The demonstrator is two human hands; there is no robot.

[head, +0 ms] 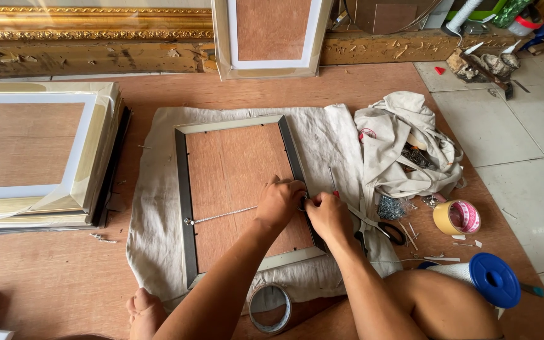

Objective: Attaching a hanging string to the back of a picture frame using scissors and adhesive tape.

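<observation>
Far left of the wooden floor (58, 277): a stack of gilt picture frames (39, 157), lying face down against the left edge. Just right of it, a pale cloth (152, 220) is spread flat on the floor.

On the cloth lies a grey picture frame (187, 201), back side up, its brown backing board (234, 182) exposed. A thin hanging cord (221, 215) runs from a fitting on the frame's left rail across the board toward the right rail.

Left hand (278, 203): fingers curled and closed, pinching at the cord's end on the frame's right rail. Right hand (327, 217): also closed, fingertips pinched at the same spot, touching the left hand. What small item it grips cannot be told.

Below the frame, at the near edge of the cloth, a roll of clear tape (269, 308) rests on the floor. Right of the hands: black-handled scissors (390, 233), a crumpled cloth bag (404, 151), a roll of tan tape (456, 217), and a blue-capped spool of white cord (483, 277) beside the person's knee.
</observation>
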